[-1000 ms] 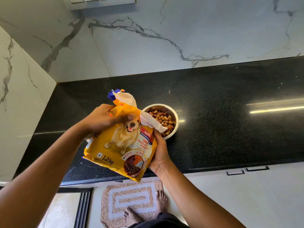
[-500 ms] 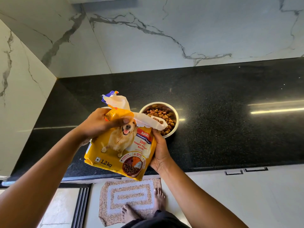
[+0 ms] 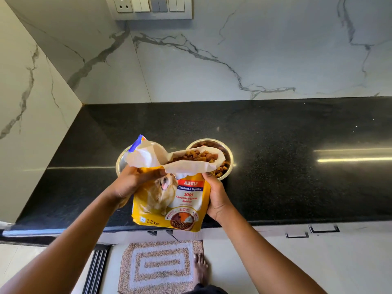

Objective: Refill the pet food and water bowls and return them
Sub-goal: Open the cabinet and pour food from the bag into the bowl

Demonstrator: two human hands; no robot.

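A yellow pet food bag (image 3: 169, 200) with a dog picture is held tilted over the black counter (image 3: 286, 166). My left hand (image 3: 131, 183) grips its upper left side near the torn white top. My right hand (image 3: 216, 198) holds its right edge. Brown kibble lies in the bag's open mouth (image 3: 199, 155), above a steel bowl (image 3: 227, 164) that holds kibble. A second steel bowl (image 3: 121, 164) shows partly behind the bag on the left; its contents are hidden.
A marble wall rises behind and to the left of the counter, with a switch plate (image 3: 152, 6) high up. Below the counter edge lie a patterned floor mat (image 3: 157, 266) and my bare foot (image 3: 200, 270). Drawer handles (image 3: 311, 231) sit under the counter.
The bag has turned more upright with its mouth spread open over the kibble bowl. The camera tipped up, bringing the switch plate and the second bowl into view.
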